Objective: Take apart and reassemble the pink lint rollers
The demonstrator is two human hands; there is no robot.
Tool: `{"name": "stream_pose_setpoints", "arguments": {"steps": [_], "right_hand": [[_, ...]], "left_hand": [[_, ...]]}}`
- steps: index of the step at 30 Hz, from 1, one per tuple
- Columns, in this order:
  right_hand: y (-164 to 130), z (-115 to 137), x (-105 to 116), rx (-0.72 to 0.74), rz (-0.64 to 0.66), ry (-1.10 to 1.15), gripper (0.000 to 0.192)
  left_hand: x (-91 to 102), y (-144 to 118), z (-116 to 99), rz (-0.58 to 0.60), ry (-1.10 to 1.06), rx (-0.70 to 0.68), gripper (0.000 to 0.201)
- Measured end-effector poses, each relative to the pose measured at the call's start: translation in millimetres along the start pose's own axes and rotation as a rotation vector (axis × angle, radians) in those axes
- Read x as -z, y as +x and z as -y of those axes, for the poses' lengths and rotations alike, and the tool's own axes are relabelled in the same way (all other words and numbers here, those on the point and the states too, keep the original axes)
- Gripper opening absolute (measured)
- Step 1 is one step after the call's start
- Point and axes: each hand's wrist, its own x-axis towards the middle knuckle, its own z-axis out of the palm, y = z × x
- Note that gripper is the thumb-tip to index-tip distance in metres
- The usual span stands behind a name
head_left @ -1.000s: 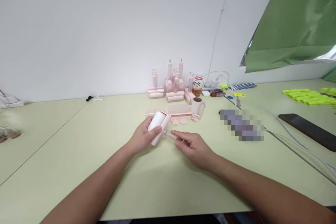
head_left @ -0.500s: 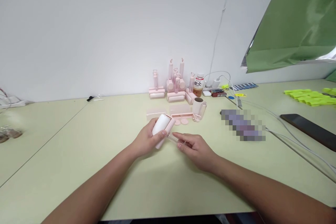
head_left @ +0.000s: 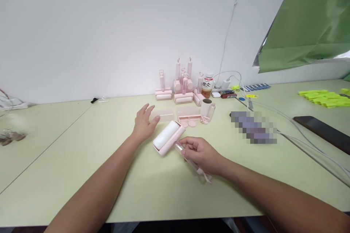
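My right hand (head_left: 201,153) grips the clear handle of a pink lint roller (head_left: 168,136), whose white roll points up and left just above the pale green table (head_left: 82,160). My left hand (head_left: 143,122) is off the roller, fingers spread, reaching toward a flat pink cover piece (head_left: 163,115) lying just beyond it. A pink tray part with round pink discs (head_left: 189,120) and a roll on a clear holder (head_left: 207,112) lie behind the roller.
Several finished pink rollers (head_left: 182,85) and a drink bottle (head_left: 207,85) stand by the wall. White cables (head_left: 300,131), a dark phone (head_left: 322,133) and yellow-green pieces (head_left: 322,98) lie to the right. A green sheet (head_left: 308,22) hangs at the upper right.
My left hand let go of the roller and moved up and left toward the flat pink piece. My right hand now holds the roller alone by its clear handle.
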Motion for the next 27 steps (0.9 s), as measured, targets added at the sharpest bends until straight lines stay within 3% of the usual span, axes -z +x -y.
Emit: {"name": "stream_pose_setpoints", "arguments": {"steps": [3,5,9,14,19,23,27], "right_hand": [[-3,0,-1,-0.014,0.016,-0.027,0.027],[-4,1,-1,-0.011,0.032,-0.031,0.028],[-3,1,-2,0.000,0.039,-0.020,0.030],[2,-2,0,0.008,-0.012,-0.054,0.033],[5,-4,3,0.020,-0.104,-0.041,0.039],[5,-2,4,0.040,-0.133,-0.030,0.040],[4,0,3,0.050,-0.146,-0.035,0.041]], "left_hand": [[-8.2,4,12,0.165,0.170,-0.078,0.064],[-13.2,2,15,0.218,0.169,-0.093,0.065],[-15.6,0,15,0.112,-0.056,0.028,0.055],[-4.8,5,16,0.047,-0.271,0.193,0.042],[11.5,0,5,0.096,-0.591,0.243,0.053],[16.1,-10,-8,0.184,-0.882,0.260,0.050],[13.1,-15,-15,0.216,-0.911,0.248,0.046]]}}
